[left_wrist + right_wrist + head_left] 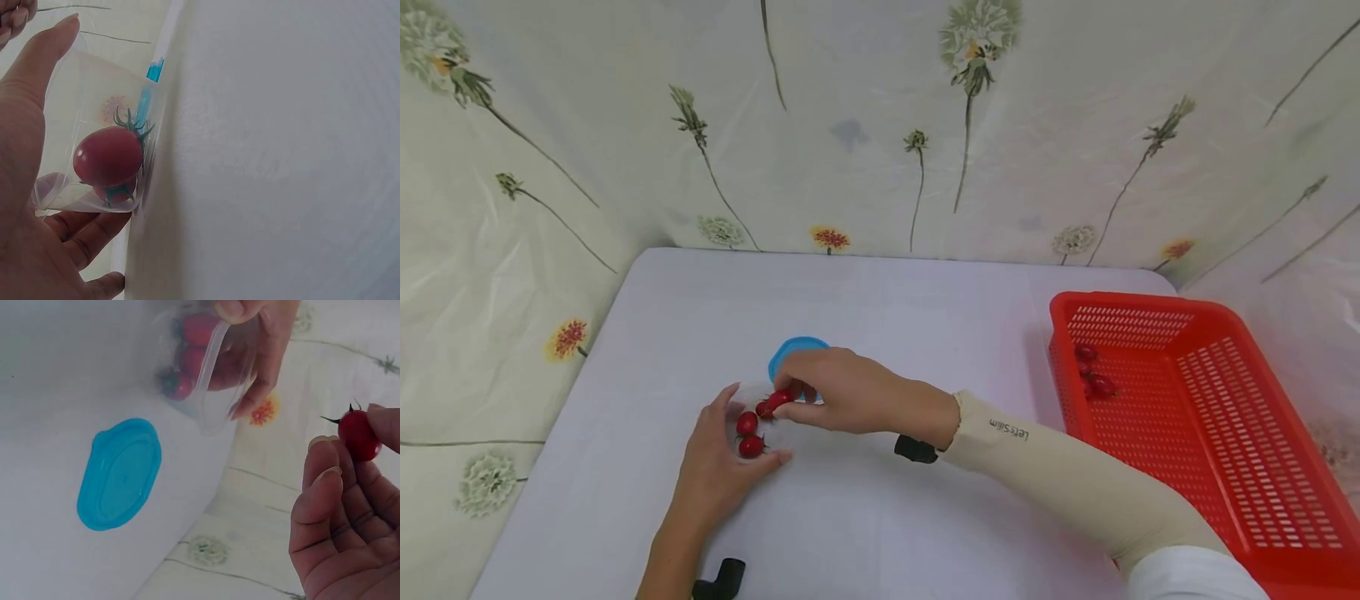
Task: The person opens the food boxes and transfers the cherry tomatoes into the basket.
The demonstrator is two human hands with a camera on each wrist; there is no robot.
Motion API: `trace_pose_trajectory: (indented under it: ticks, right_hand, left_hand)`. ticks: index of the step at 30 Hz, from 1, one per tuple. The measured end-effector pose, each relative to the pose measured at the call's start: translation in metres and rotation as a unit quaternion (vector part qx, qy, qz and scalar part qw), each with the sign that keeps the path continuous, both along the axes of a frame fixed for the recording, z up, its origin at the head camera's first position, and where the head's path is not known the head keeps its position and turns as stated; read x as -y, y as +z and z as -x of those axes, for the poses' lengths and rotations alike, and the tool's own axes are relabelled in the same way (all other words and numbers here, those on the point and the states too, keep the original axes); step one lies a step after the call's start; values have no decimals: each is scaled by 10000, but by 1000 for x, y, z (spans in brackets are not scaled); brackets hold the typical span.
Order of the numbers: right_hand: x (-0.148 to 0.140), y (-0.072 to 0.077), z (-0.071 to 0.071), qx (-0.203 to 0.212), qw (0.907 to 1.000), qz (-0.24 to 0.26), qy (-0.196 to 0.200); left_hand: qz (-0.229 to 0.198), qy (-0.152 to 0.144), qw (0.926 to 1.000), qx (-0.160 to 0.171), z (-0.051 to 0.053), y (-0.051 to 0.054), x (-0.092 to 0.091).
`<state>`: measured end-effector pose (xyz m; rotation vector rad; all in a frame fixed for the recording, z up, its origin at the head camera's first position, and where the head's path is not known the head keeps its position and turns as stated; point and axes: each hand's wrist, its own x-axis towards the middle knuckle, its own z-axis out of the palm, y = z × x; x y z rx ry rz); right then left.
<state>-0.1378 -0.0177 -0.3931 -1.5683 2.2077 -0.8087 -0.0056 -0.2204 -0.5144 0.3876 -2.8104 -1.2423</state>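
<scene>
My left hand (718, 467) grips a clear plastic container (97, 75) around its sides, thumb on one side and fingers on the other. Several cherry tomatoes (194, 359) with green stems lie inside it. Above the container's mouth, my right hand (842, 390) pinches a cherry tomato (359, 435) between thumb and fingers; the right wrist view shows it apart from the container. A blue lid (122, 478) lies flat on the table just behind the container, partly covered by my right hand in the head view.
At the right side of the white table (895, 317) stands a red perforated basket (1213, 310), with several cherry tomatoes (1102, 385) in its far left corner. My right forearm passes in front of the basket. Flower-patterned sheeting (865, 167) hangs behind the table.
</scene>
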Motion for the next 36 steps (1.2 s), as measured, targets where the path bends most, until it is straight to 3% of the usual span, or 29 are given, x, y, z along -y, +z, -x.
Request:
trace_pose_trajectory:
  ticks: [13, 24, 36]
  right_hand:
    - [-53, 25, -1, 695, 9940, 680, -504]
    - [-95, 37, -2, 598, 9899, 908, -913]
    - [-153, 52, -6, 410, 9752, 984, -1938]
  left_hand:
    - [-26, 141, 9996, 250, 1, 3, -4]
    - [15, 224, 9992, 334, 0, 4, -4]
    - [22, 201, 9995, 238, 1, -1, -3]
